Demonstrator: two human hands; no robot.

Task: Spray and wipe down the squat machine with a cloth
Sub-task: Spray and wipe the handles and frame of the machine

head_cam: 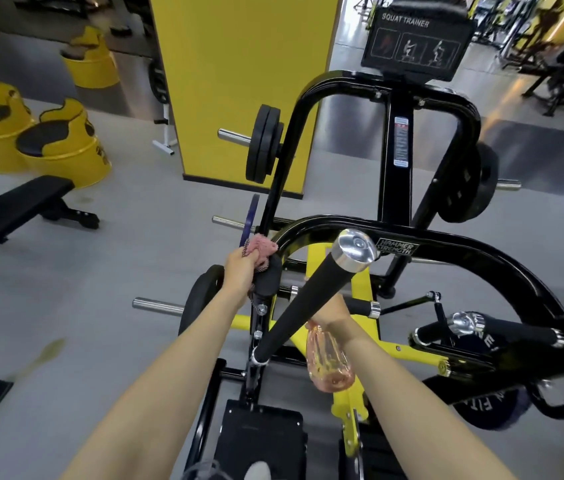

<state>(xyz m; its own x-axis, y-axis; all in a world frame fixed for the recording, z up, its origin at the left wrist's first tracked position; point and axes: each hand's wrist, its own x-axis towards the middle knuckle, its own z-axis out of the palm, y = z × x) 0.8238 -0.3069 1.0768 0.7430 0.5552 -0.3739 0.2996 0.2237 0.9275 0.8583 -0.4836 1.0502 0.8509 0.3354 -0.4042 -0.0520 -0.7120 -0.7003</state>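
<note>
The black and yellow squat machine [391,161] fills the middle of the view, its curved black frame tube running left to right. My left hand [239,268] grips a pink cloth [262,249] pressed against the left end of that curved tube. A long black handle with a chrome cap [311,299] rises toward me and covers most of my right hand [334,315]. That hand holds a clear pink spray bottle [329,358] hanging below the wrist, over the yellow lower frame.
Black weight plates [262,143] sit on the machine's left peg, another plate [474,188] on the right. A black bench [14,206] and yellow barrel seats [62,147] stand to the left. A yellow pillar [246,81] rises behind. Grey floor [128,244] lies on the left.
</note>
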